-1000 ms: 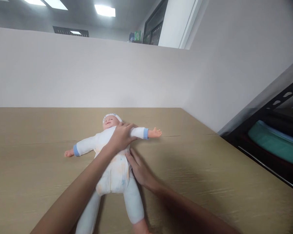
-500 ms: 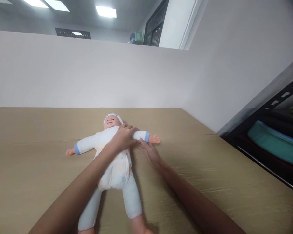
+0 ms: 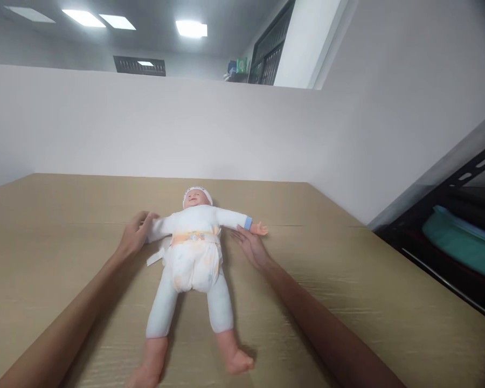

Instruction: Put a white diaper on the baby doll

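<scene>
A baby doll in a white outfit and white headband lies on its back, arms spread and legs toward me. Around its waist is a white diaper with an orange patterned band; a white tab sticks out at its left side. My left hand is wrapped round the end of the doll's sleeve on the left, hiding the doll's hand there. My right hand rests beside the other sleeve, fingers extended and touching it near the blue cuff.
The wooden table ends at a pale wall. On the right stands a dark metal rack holding a folded teal cloth. Beyond the wall, a green package sits near a barred window.
My left hand has moved left from the doll's chest to its other arm. The diaper's front and a side tab now show. My right hand stays beside the right sleeve.
</scene>
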The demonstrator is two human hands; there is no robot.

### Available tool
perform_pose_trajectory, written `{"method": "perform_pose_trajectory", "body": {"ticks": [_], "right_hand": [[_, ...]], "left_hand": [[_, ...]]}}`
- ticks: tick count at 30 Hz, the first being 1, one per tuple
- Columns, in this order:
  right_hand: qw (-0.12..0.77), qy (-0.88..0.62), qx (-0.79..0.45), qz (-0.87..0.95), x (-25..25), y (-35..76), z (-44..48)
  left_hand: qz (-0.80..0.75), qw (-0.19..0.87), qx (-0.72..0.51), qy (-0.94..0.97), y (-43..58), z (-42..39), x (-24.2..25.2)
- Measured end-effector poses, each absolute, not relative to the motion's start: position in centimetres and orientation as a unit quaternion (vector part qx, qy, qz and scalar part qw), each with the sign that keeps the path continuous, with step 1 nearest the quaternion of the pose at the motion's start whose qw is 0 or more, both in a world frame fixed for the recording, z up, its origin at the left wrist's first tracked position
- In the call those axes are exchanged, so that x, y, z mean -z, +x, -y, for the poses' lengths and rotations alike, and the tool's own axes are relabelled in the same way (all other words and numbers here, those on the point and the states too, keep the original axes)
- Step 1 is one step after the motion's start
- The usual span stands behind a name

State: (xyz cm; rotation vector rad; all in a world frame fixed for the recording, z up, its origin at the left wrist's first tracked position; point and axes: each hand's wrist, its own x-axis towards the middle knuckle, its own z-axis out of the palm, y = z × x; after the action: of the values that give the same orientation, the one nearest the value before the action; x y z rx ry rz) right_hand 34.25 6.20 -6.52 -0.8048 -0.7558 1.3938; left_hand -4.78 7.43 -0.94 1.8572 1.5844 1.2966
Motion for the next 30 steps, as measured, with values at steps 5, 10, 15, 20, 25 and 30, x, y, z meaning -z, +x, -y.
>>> {"method": "perform_pose_trajectory", "body": {"ticks": [5, 10, 15, 20, 25, 30], "right_hand": [[0.627, -0.351, -0.611, 0.332, 6.4, 34.2, -6.0], [0.630, -0.354, -0.608, 0.328, 6.4, 34.3, -5.8], [0.629, -0.360, -0.608, 0.324, 6.3, 34.3, -5.8], [0.628, -0.383, -0.598, 0.318, 5.8, 34.3, -5.5], [0.644, -0.428, -0.554, 0.309, 4.7, 35.6, -5.1], [0.710, -0.508, -0.398, 0.281, 3.2, 37.0, -4.2]], "left_hand": [[-0.566, 0.143, -0.473, 0.660, -6.2, -4.9, 3.0], [-0.556, 0.088, -0.363, 0.743, -5.6, -2.2, 3.6], [-0.575, 0.086, -0.270, 0.768, -5.1, -1.1, 4.6], [-0.579, 0.138, -0.277, 0.754, -5.4, -1.9, 4.9], [-0.569, 0.214, -0.322, 0.726, -5.8, -2.3, 4.5], [-0.536, 0.364, -0.414, 0.640, -6.5, -2.2, 4.2]]}}
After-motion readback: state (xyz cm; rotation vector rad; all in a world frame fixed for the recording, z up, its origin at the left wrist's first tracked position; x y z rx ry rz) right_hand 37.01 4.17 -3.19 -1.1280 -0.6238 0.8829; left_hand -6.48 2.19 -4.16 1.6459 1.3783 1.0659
